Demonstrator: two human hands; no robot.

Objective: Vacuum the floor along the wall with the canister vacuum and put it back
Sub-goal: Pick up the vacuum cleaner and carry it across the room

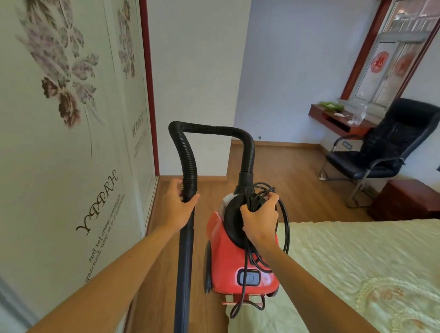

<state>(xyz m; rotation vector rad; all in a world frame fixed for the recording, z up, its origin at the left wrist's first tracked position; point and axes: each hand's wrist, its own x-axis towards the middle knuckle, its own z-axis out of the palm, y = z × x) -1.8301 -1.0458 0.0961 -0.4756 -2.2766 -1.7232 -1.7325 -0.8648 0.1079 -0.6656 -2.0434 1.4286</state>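
Floral wardrobe door [63, 105] running along left. My left hand [178, 205] clenching top of black wand [184, 267], just where ribbed hose [211, 129] is joining; hose arching over to red canister vacuum [223, 259]. My right hand [260, 220] grasping canister's top handle together with bundled power cord [285, 221], loops dangling over red body. Canister sitting between wand and left edge of bed [348, 277], over wooden floor [278, 164]; wheels touching floor or not, cannot tell. Black chair [384, 150] standing far right.

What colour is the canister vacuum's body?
Red, with a black top housing, seen in the head view: canister vacuum.
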